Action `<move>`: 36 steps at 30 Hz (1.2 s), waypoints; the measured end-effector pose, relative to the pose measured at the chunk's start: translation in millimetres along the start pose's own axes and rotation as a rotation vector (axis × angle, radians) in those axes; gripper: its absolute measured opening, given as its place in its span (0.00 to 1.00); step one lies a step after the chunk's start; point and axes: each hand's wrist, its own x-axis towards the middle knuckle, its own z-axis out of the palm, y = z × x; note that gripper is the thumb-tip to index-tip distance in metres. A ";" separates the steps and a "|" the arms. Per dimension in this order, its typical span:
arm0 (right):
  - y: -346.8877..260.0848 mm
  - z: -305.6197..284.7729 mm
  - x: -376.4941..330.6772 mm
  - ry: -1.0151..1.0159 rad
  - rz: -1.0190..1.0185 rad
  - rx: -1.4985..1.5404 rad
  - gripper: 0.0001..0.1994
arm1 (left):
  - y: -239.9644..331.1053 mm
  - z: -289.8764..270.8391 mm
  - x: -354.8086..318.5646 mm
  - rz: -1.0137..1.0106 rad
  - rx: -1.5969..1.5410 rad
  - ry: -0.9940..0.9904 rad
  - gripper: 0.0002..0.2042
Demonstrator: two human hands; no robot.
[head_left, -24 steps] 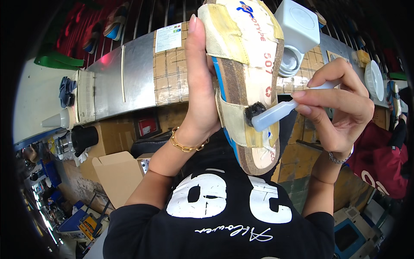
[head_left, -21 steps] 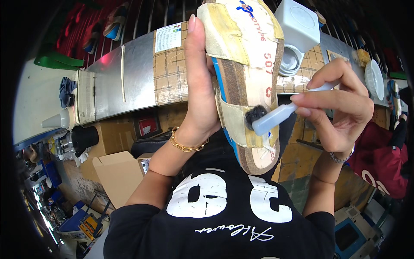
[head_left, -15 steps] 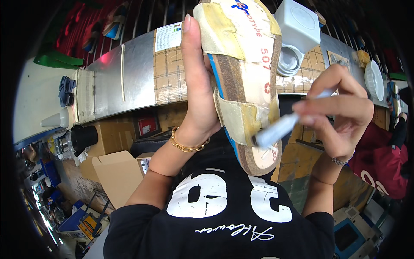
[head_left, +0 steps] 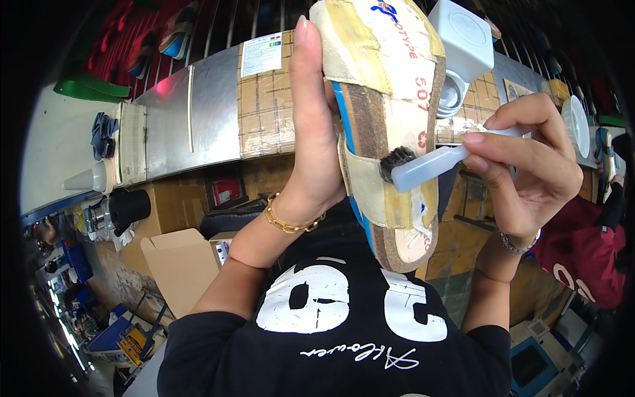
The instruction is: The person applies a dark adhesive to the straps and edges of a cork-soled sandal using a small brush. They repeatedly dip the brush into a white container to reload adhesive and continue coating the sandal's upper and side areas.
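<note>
My left hand (head_left: pixel 312 142) is wrapped round the left side of a sandal (head_left: pixel 397 119), its thumb raised along the edge. The sandal's underside faces up: a pale insole with cork margins, a blue layer along the left side, and cream strap ends folded over and stained yellow. Pinched between the fingers of my right hand (head_left: pixel 532 165) is a brush (head_left: pixel 430 167) with a whitish plastic handle. Its dark bristles touch the upper edge of the lower strap, left of the middle.
Across the bench (head_left: pixel 178 109) lie flattened cardboard (head_left: pixel 261 126) and a white plastic container (head_left: pixel 463 40). A white bowl (head_left: pixel 574 122) stands at far right. Sandals hang on a rack behind. Below the bench are boxes (head_left: pixel 175 264); a person in maroon (head_left: pixel 582 245) is at right.
The brush has moved up and slightly left on the lower strap, its bristles now plain to see. The sandal and my left hand have shifted slightly right.
</note>
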 end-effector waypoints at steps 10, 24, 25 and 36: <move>0.4 -4.1 -1.7 -0.058 0.049 0.029 0.13 | -2.2 -7.5 0.3 0.090 0.043 -0.066 0.39; -3.3 -10.1 -10.4 -0.154 0.040 0.122 0.14 | -11.7 -27.2 -0.3 0.169 0.230 -0.013 0.38; -2.4 -10.8 -9.7 -0.154 0.062 0.145 0.13 | -11.7 -27.4 -0.6 0.176 0.193 -0.027 0.37; -17.4 15.3 -36.0 0.168 0.338 0.000 0.13 | -9.1 -40.5 9.3 0.606 0.194 0.285 0.38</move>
